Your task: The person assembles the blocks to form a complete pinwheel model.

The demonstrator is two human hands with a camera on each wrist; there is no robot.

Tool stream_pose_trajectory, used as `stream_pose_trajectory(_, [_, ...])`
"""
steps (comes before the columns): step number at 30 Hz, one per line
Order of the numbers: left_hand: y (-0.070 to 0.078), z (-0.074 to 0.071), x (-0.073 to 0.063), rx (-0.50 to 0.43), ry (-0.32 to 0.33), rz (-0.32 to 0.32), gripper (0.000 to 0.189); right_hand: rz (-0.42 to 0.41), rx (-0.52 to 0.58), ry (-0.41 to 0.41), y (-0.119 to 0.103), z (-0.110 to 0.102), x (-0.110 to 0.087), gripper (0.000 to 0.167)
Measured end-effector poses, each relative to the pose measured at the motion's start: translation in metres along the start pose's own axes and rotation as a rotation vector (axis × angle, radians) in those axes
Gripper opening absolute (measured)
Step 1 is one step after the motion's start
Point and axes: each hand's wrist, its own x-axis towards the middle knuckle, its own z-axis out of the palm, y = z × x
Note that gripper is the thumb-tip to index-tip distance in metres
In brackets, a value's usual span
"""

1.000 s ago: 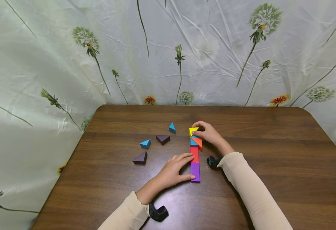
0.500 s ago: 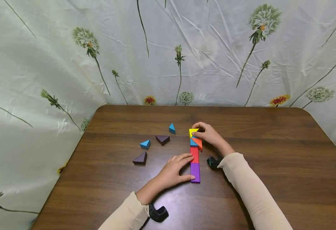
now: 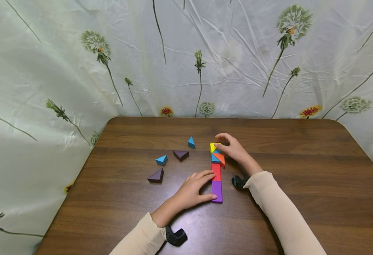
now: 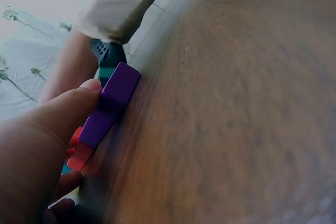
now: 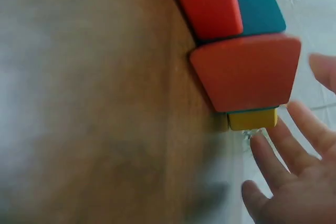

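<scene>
Head view: a smooth yellow triangular block [image 3: 213, 146] caps the far end of a straight, multicoloured block row [image 3: 216, 172]. Right grip [image 3: 233, 147] is spread apart beside it; left grip [image 3: 191, 191], fingers extended, touches the row. Probably light, stiff; pinch opposite sides.

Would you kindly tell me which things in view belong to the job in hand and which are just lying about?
Together, seemingly in use:
purple block
red block
blue piece
orange block
yellow block

Lying apart, perhaps for later:
near blue triangle
far blue triangle
near dark triangle
far dark triangle
</scene>
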Motion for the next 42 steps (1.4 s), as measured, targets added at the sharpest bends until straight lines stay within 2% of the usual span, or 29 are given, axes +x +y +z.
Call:
stream_pose_trajectory(7, [-0.001,0.001,0.000,0.005,0.002,-0.002,0.066,-0.097,-0.063,0.083,-0.005,0.000,-0.016,0.052])
stream_pose_trajectory(15, [-0.001,0.002,0.000,0.014,0.001,-0.004,0.066,-0.211,-0.167,0.158,-0.012,0.005,-0.046,0.051])
stream_pose_trajectory(20, [-0.001,0.002,0.001,0.012,0.009,0.004,0.066,-0.266,-0.223,0.176,-0.014,0.009,-0.068,0.050])
stream_pose_trajectory(30, [-0.002,0.003,0.000,-0.004,0.040,0.023,0.063,-0.322,-0.260,0.104,-0.010,0.023,-0.104,0.053])
stream_pose_trajectory(37, [-0.002,0.001,-0.001,-0.009,0.055,0.022,0.063,-0.367,-0.323,0.028,-0.002,0.031,-0.115,0.058])
stream_pose_trajectory(42, [-0.001,0.002,0.000,-0.022,0.038,-0.003,0.065,-0.339,-0.372,-0.050,0.003,0.033,-0.118,0.057])
